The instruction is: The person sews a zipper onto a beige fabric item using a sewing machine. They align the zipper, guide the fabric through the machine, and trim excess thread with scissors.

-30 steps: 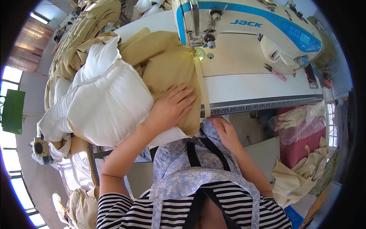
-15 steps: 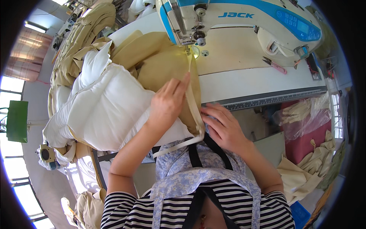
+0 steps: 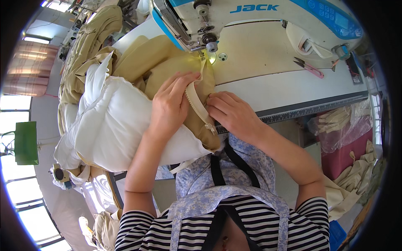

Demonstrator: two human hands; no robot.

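A cream zipper tape (image 3: pixel 197 103) with teeth along one side runs down from the presser foot (image 3: pixel 202 55) of a sewing machine (image 3: pixel 251 16), over the edge of a tan fabric piece (image 3: pixel 165 62). My left hand (image 3: pixel 169 100) is closed on the upper zipper tape, fingertips just below the presser foot. Beside the tape, my right hand (image 3: pixel 232 113) pinches the tan fabric's right edge; its fingertips are partly hidden. A white padded piece (image 3: pixel 113 121) joined to the tan fabric spreads under my left forearm. The tape's lower end curls near my lap.
Pink-handled thread snips (image 3: pixel 309 67) lie on the white machine table (image 3: pixel 251 94). A ruler strip (image 3: pixel 310 108) lines its front edge. More tan cloth (image 3: pixel 88 54) is heaped at the left; a clear plastic bag (image 3: pixel 341 129) and cloth sit at the lower right.
My left hand has moved up and left towards the presser foot. My right hand has risen to the fabric edge, its fingers now closed. The zipper tape bows out more between them.
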